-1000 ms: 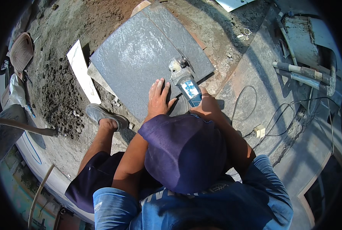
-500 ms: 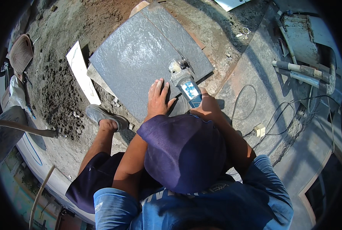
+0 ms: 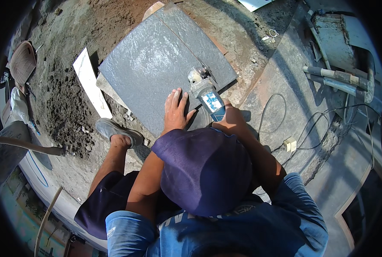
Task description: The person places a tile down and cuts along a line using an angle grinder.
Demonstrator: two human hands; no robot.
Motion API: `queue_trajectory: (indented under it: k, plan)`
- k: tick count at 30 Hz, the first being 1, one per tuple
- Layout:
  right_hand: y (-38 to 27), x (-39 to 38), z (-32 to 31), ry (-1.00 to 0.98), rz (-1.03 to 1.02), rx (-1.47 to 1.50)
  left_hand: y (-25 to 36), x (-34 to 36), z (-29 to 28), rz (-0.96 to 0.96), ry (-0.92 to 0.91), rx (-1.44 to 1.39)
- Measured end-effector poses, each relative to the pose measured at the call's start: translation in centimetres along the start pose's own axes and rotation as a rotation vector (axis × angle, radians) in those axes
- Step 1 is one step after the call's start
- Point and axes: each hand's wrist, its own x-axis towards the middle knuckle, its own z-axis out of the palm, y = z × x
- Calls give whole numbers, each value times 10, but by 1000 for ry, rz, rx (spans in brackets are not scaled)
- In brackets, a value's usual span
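A large dark grey tile [image 3: 135,64] lies on the ground in front of me, with a straight line running across it from the far edge toward the grinder. My left hand [image 3: 175,110] rests flat on the tile, fingers apart, just left of the tool. In my right hand [image 3: 230,120] is the blue body of an angle grinder [image 3: 212,101]. Its metal head and disc [image 3: 206,73] are over the tile, at the near end of that line. Part of my right grip is hidden behind the purple cap [image 3: 206,171].
A white tile strip [image 3: 89,81] lies left of the tile, beside my shoe [image 3: 118,130] and a mound of dark mortar [image 3: 66,115]. To the right, a black cord [image 3: 271,100] loops near a pale plug [image 3: 290,144]. Pipes [image 3: 336,77] lie farther right.
The view has shifted very slightly. My left hand stays flat on the tile, and the grinder in my right hand shows almost no movement along the line.
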Motion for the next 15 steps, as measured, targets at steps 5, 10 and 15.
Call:
queue_trajectory:
  k: [5,10,15]
  plan:
    - [-5,-3,-7,-90,52,5,-1,-1,0,-1,-2,-1]
    - [6,-2,-3,-80,35,9,-1,-1,1,-19,-11,-10]
    - [8,-4,-1,-64,5,51,-1,-1,1,-15,-2,-8]
